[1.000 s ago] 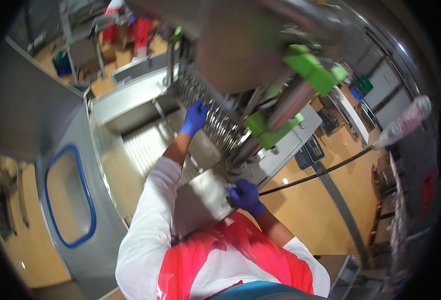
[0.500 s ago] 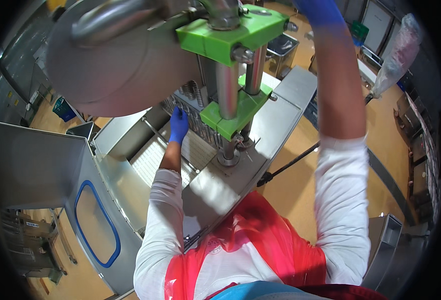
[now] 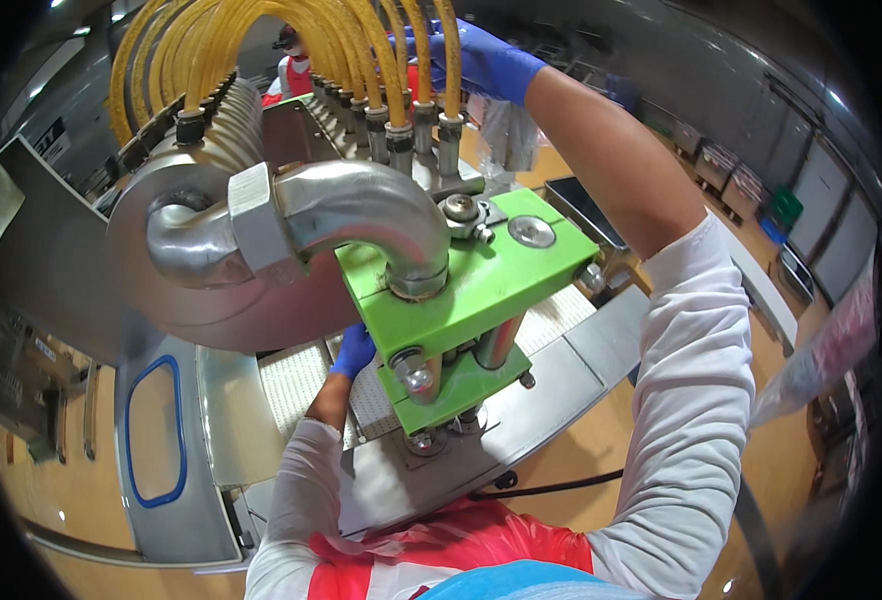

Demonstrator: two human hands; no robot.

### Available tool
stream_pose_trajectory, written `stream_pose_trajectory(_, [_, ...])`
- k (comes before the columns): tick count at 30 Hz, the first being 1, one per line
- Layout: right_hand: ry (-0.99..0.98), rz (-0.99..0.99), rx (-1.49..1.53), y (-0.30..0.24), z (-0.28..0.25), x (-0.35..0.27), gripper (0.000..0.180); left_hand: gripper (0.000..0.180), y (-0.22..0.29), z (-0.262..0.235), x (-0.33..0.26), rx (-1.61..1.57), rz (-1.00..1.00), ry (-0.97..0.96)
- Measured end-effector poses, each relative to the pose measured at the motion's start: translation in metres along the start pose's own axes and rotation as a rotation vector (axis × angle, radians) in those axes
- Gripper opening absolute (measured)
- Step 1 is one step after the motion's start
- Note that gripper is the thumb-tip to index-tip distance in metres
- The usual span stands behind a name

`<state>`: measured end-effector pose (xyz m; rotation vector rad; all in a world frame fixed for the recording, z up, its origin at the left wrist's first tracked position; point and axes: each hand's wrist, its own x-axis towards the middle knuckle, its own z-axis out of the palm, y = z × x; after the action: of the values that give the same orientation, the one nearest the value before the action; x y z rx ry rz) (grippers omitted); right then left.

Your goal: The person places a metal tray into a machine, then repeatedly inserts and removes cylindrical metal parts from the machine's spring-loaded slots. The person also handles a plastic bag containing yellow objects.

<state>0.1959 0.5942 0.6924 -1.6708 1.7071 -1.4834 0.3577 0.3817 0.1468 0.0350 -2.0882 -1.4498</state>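
My right hand (image 3: 491, 65), in a blue glove, is raised at the top of the machine beside the yellow hoses (image 3: 448, 60). Its fingers pass behind the hoses, so their grip is hidden. Low on the machine, my gloved left hand (image 3: 354, 350) reaches in next to the upper green block (image 3: 481, 295), above a white perforated belt (image 3: 296, 385). The block and the large steel cylinder (image 3: 161, 315) cover its fingers. Between my hands runs a thick bent steel pipe (image 3: 361, 195), joined to the top of the green block. Metal fittings (image 3: 399, 145) hold the hose ends.
At left stands a steel panel with a blue-edged opening (image 3: 178, 430). A black cable (image 3: 561, 485) runs out at the lower right. Beyond the hoses is another person in a red apron (image 3: 298, 75). A hanging plastic bag (image 3: 826, 345) and green crate (image 3: 783, 208) are at right.
The view has lifted, bringing the hoses and machine top into sight. My right hand, formerly at the upper edge, now shows by the hoses. My left hand stays low and is more hidden.
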Motion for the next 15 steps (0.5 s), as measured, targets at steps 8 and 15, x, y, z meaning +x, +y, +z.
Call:
stream_pose_trajectory(8, [-0.153,0.012,0.063,0.008,0.008,0.004,0.039,0.036,0.04,0.008,-0.003,0.323,-0.026,0.005])
stream_pose_trajectory(15, [-0.103,-0.037,-0.065,0.019,-0.01,0.058,0.032,0.037,-0.008,0.007,0.007,0.641,0.032,-0.004])
